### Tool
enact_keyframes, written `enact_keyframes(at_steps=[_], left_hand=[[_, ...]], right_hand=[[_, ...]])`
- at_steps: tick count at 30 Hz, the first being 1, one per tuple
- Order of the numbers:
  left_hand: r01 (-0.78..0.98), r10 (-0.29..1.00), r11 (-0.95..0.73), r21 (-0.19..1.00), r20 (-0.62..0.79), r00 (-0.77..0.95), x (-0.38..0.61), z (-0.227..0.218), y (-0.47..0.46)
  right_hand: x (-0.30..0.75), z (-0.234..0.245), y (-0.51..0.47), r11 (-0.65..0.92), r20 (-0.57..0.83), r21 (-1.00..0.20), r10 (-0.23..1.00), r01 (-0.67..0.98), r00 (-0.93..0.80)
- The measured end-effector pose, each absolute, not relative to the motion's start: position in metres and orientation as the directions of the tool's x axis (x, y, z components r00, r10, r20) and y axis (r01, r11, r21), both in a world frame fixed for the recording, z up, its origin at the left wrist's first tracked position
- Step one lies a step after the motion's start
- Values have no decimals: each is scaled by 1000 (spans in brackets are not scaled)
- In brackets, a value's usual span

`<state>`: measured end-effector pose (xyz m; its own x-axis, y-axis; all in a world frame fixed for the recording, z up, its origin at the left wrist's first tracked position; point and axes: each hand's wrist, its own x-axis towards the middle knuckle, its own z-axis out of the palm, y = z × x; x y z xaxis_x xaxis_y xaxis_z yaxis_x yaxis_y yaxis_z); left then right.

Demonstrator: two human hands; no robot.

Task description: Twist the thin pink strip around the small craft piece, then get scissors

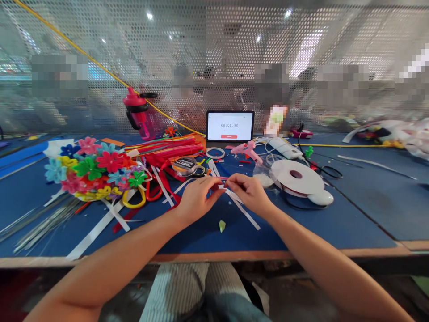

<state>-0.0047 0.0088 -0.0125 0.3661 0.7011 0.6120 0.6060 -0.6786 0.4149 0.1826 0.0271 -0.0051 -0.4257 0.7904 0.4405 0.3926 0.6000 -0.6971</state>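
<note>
My left hand [200, 197] and my right hand [250, 192] meet over the middle of the blue table, fingertips pinched close together. Between them shows a small pinkish bit, too small to name. White ribbon strips [250, 216] lie beneath and in front of the fingers. A pale green scrap [222, 226] rests nearer the table's front edge. Just beyond the hands are a roll of tape marked CLASSIC [184, 166] and a pink glue gun [250, 151]. To the right of my right hand lies a large white ribbon spool [295, 178].
On the left sits a bunch of colourful fuzzy flowers [90, 167], with yellow-handled scissors [134, 199] and thin metal wires [43, 228] beside it. Bright pipe cleaners [167, 147], a pink bottle [142, 116] and a tablet timer [229, 126] stand or lie behind. A perforated metal screen [231, 58] closes the back.
</note>
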Motion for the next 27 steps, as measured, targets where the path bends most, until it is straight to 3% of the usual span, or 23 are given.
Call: enact_keyframes(at_steps=[4, 15, 20, 24, 27], left_hand=[[614, 703, -680, 400, 594, 391, -4, -14, 9], [543, 715, -678, 496, 616, 330, -6, -9, 7], [715, 666, -589, 377, 727, 165, -10, -4, 16], [685, 772, -522, 508, 624, 125, -15, -4, 22], [596, 772, -580, 555, 608, 185, -16, -7, 23]], right_hand=[[183, -7, 27, 622, 442, -671, 773, 405, -455], [183, -5, 26, 616, 431, -652, 781, 442, -452], [184, -2, 25, 583, 439, -683, 809, 440, -391], [185, -2, 26, 576, 450, -696, 815, 429, -365], [185, -2, 26, 575, 451, -701, 816, 422, -362]])
